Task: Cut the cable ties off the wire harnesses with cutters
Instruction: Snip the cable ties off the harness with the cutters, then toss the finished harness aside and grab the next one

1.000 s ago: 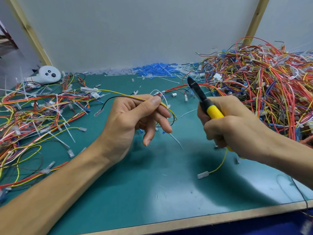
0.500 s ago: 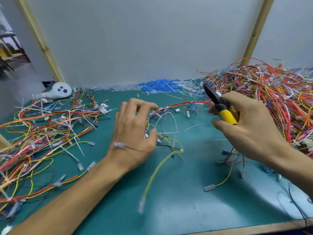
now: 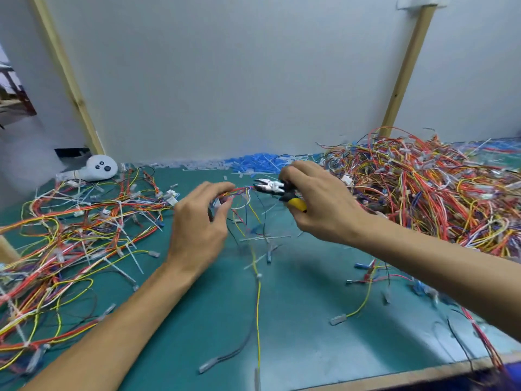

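Over the middle of the table [image 3: 296, 320]: both hands meet just above the green mat, with one wire harness [image 3: 244, 196] between them.
Left hand [image 3: 197, 232]: the fingers [image 3: 221, 188] are curled against the thumb and pinch the harness at its bunched top. Its yellow and dark leads trail down across the mat toward the near edge.
Right hand [image 3: 321, 204]: it is wrapped round the yellow handles of the cutters [image 3: 270, 187]. The tool head points left, with its tip right at the held wires.
Cutter jaws: motion-smeared, so I cannot tell whether they are parted or closed.
Cable tie on the held harness: too small and blurred to pick out.
Right side: a tall pile of harnesses [image 3: 423, 193], probably the stock waiting to be done.
Left side: spread harnesses [image 3: 70, 221] lie flat, with white tie strips among them.
Back edge: a drift of blue and clear tie offcuts [image 3: 253, 160], and a white handheld device [image 3: 101, 167] in the far left corner.
Step in hand: it looks like the cut is being lined up on this harness.
Next move calls for: slipping one blade under the tie only, with the left pinch keeping the wires bunched and steady. The squeeze must not nick any insulation.
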### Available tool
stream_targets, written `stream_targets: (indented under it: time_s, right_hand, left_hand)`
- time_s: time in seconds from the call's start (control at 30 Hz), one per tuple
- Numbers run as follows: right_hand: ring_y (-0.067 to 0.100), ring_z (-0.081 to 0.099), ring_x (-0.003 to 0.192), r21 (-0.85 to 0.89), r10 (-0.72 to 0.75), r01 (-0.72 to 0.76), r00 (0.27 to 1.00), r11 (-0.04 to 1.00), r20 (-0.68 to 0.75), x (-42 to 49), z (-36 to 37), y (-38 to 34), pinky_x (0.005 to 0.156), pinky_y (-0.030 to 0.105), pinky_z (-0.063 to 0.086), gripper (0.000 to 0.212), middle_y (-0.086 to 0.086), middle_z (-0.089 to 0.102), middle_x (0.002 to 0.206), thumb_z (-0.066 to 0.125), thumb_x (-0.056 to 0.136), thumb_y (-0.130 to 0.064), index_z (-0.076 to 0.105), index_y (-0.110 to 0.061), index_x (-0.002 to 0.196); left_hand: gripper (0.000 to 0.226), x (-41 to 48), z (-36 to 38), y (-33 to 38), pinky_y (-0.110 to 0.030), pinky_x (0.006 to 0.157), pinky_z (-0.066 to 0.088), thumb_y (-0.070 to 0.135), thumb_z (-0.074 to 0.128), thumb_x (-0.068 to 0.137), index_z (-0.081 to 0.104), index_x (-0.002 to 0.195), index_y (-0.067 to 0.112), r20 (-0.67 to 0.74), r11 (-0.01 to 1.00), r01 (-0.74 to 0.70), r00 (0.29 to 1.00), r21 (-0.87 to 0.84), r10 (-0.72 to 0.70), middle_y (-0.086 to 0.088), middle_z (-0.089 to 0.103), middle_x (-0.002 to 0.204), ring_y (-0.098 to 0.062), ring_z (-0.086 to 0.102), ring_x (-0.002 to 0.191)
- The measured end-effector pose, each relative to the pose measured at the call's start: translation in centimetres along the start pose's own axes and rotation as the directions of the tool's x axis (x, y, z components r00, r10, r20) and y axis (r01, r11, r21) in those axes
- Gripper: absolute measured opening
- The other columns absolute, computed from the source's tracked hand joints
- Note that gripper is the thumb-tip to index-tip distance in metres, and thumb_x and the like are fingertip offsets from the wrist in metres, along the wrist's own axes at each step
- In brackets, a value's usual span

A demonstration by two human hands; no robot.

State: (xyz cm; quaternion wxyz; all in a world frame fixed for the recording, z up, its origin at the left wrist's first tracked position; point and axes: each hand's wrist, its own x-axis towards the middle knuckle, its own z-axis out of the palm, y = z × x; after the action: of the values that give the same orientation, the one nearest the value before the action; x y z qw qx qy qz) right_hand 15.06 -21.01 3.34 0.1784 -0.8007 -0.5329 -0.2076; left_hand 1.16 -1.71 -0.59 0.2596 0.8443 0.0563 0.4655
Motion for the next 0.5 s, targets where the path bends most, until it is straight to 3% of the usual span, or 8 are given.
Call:
stream_targets:
  time_s: [0.1, 0.2, 0.3, 0.37, 0.43, 0.5]
  right_hand:
    - [0.036, 0.058, 0.114, 0.005, 0.046, -0.046, 0.998, 0.999, 0.030, 2.1, 1.8, 0.9, 0.080, 0.043, 0.048, 0.028, 0.005, 0.062, 0.134, 0.074, 0.091, -0.025, 0.052, -0.012, 0.103]
    - [0.040, 0.059, 0.094, 0.022, 0.177, -0.181, 0.977, 0.983, 0.119, 3.2, 2.7, 1.1, 0.070, 0.046, 0.045, 0.030, 0.008, 0.066, 0.099, 0.071, 0.095, -0.030, 0.043, -0.019, 0.094]
    - [0.042, 0.056, 0.075, 0.162, 0.192, -0.187, 0.981, 0.969, -0.020, 3.2, 2.3, 0.8, 0.063, 0.048, 0.045, 0.018, 0.014, 0.064, 0.080, 0.067, 0.094, -0.013, 0.050, -0.009, 0.092]
    - [0.030, 0.056, 0.064, 0.360, 0.276, -0.217, 0.954, 0.907, -0.121, 3.7, 0.4, 0.6, 0.056, 0.040, 0.043, 0.009, 0.006, 0.061, 0.075, 0.063, 0.094, -0.005, 0.056, -0.006, 0.100]
    - [0.014, 0.052, 0.056, 0.545, 0.333, -0.213, 0.934, 0.811, -0.131, 4.9, -2.5, 0.1, 0.052, 0.028, 0.041, 0.021, -0.003, 0.058, 0.071, 0.060, 0.093, 0.001, 0.060, -0.010, 0.111]
    - [0.014, 0.050, 0.050, 0.693, 0.396, -0.206, 0.910, 0.691, -0.124, 6.3, -6.0, -0.1, 0.052, 0.025, 0.039, 0.029, 0.003, 0.059, 0.067, 0.056, 0.092, 0.007, 0.063, -0.010, 0.114]
  left_hand:
    - [0.026, 0.1, -0.4, 0.1, -0.020, 0.087, 0.046, -0.004, 0.070, 0.093, 0.074, 0.116, 0.008, -0.091, 0.985, -0.143, 0.987, -0.091, 0.135, -0.001, 0.071, 0.099, -0.013, 0.068, 0.093]
    - [0.029, -0.1, -0.7, 0.0, -0.025, 0.090, 0.050, -0.002, 0.065, 0.096, 0.069, 0.122, 0.011, -0.185, 0.965, -0.191, 0.970, -0.179, 0.158, 0.003, 0.070, 0.107, -0.013, 0.070, 0.100]
    - [0.044, 0.3, -0.7, -0.5, -0.024, 0.091, 0.051, 0.009, 0.066, 0.099, 0.052, 0.136, 0.027, -0.278, 0.964, -0.067, 0.961, -0.257, -0.008, 0.016, 0.063, 0.116, -0.007, 0.066, 0.103]
    - [0.047, 0.7, -0.4, -1.3, -0.029, 0.092, 0.053, 0.016, 0.065, 0.101, 0.042, 0.140, 0.024, -0.302, 0.947, 0.022, 0.945, -0.320, -0.124, 0.020, 0.057, 0.122, -0.008, 0.063, 0.108]
    - [0.050, 0.9, -0.1, -2.0, -0.045, 0.095, 0.055, 0.024, 0.061, 0.103, 0.036, 0.145, 0.012, -0.262, 0.926, 0.104, 0.942, -0.364, -0.209, 0.001, 0.055, 0.131, -0.017, 0.063, 0.111]
    - [0.056, 0.9, 0.3, -2.3, -0.054, 0.094, 0.055, 0.028, 0.058, 0.103, 0.032, 0.147, 0.006, -0.187, 0.908, 0.171, 0.948, -0.383, -0.258, -0.014, 0.050, 0.135, -0.020, 0.064, 0.107]
